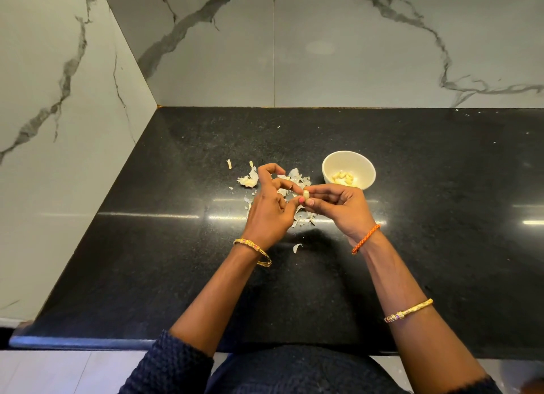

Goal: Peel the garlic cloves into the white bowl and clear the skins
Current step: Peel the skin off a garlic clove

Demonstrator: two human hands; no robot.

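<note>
The counter [426,261] is glossy black, finely speckled, and the walls [323,40] behind it are pale grey-white marble with dark grey veins. On the counter stands a white bowl [348,169] holding pale yellow cloves [343,178], and just left of the bowl lie off-white papery skins [295,177]. The wrists carry gold bangles [253,250] (one set with pink stones) and an orange thread [366,238], above dark navy knitted sleeves [167,367].

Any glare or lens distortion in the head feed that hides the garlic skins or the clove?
Head view: bright streaks of glare cross the polished black stone counter, one running through the pale papery garlic skins; wide-angle bending curves the counter's edges; the pale peeled garlic clove between left hand and right hand stays sharp.
</note>
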